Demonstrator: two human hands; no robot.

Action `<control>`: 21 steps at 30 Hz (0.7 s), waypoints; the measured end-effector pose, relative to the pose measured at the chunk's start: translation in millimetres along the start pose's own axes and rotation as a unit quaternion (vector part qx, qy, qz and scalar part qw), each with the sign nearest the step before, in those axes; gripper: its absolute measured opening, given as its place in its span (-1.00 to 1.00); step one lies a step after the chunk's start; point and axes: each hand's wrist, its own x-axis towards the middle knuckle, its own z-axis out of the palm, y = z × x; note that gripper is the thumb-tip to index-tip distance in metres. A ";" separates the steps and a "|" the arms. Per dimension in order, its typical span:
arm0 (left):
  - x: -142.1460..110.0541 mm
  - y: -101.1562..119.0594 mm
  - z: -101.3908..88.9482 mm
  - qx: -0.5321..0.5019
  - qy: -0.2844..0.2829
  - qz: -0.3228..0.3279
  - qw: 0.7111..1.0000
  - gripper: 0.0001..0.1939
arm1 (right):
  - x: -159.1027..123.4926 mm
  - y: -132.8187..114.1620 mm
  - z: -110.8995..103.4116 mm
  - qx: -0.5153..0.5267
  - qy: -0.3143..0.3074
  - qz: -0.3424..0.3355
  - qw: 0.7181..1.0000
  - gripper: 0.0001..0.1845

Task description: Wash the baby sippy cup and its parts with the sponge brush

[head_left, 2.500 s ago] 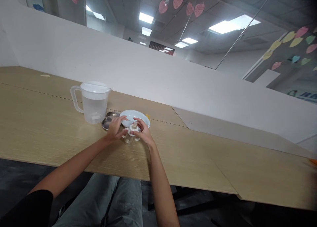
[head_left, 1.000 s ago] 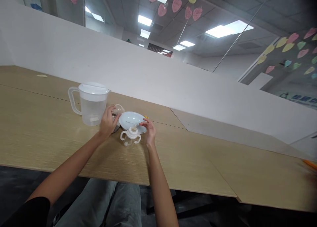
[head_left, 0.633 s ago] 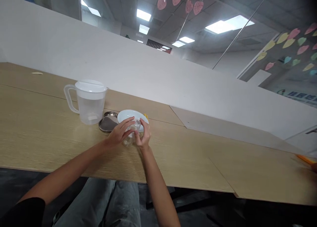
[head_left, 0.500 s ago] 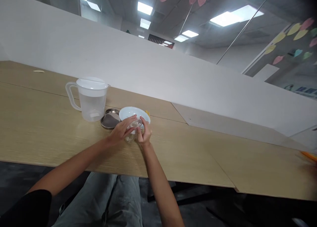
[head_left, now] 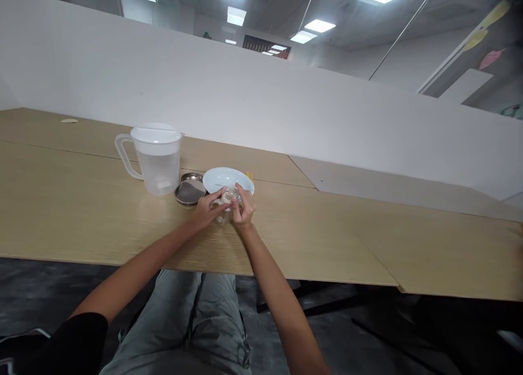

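Observation:
A small clear baby bottle (head_left: 226, 207) with side handles stands on the wooden table (head_left: 81, 211), a clear dome cap over its top. My left hand (head_left: 206, 210) is closed on it from the left and my right hand (head_left: 244, 209) is closed on it from the right. Both sets of fingers pinch around the cap and the bottle's upper part. Just behind the bottle lies a white plate (head_left: 229, 179). Much of the bottle is hidden by my fingers.
A translucent lidded pitcher (head_left: 154, 158) holding water stands at the left. A round metal dish (head_left: 189, 189) lies between the pitcher and the plate. A white partition wall (head_left: 286, 113) runs along the table's far edge. My knees show below the near edge.
My left hand took the clear dome cap from beside the metal dish and brought it onto the bottle. Both hands have closed round the bottle. The camera has tilted downward.

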 end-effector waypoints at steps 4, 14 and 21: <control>3.9 1.8 -2.2 -0.019 -0.008 -0.008 1.000 -0.37 | -0.2 -0.3 0.2 -0.010 0.004 0.014 1.000 -0.50; 6.7 3.2 -4.6 -0.002 -0.015 0.005 1.000 -0.40 | -0.2 -0.3 0.5 -0.014 -0.008 0.019 1.000 -0.50; 5.2 0.8 -4.7 0.008 -0.009 0.011 1.000 -0.43 | -0.8 2.1 0.4 0.007 0.001 -0.001 1.000 -0.52</control>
